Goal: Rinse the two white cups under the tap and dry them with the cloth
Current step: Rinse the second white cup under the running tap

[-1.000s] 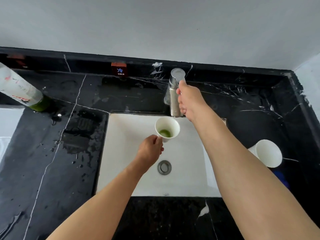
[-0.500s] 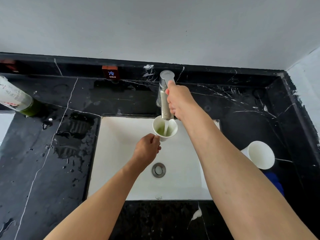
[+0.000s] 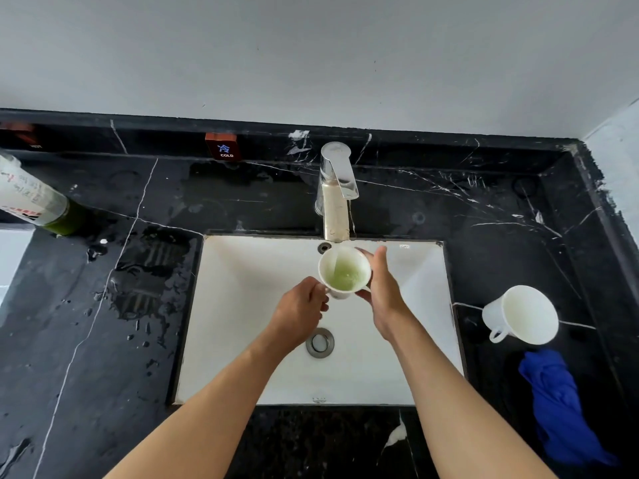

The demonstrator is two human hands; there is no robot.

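Note:
Under the running chrome tap [image 3: 336, 188] I hold a white cup [image 3: 344, 273] over the white sink [image 3: 242, 305]. Water streams into it and the liquid inside looks pale green. My left hand [image 3: 300, 312] grips the cup by its handle side. My right hand [image 3: 383, 292] cups its right wall with the fingers partly spread. A second white cup [image 3: 522, 314] stands on the black counter to the right of the sink, handle toward me. A crumpled blue cloth [image 3: 556, 402] lies just in front of that cup.
The black marble counter [image 3: 103, 375] is wet left of the sink, with puddles and drops. A bottle with a green base [image 3: 34, 202] stands at the far left. A red COLD label [image 3: 223, 146] sits on the back ledge. The drain [image 3: 320, 342] is below my hands.
My right hand has left the tap lever and come down to the cup's right side. Water now runs, and the green liquid in the cup has risen and paled.

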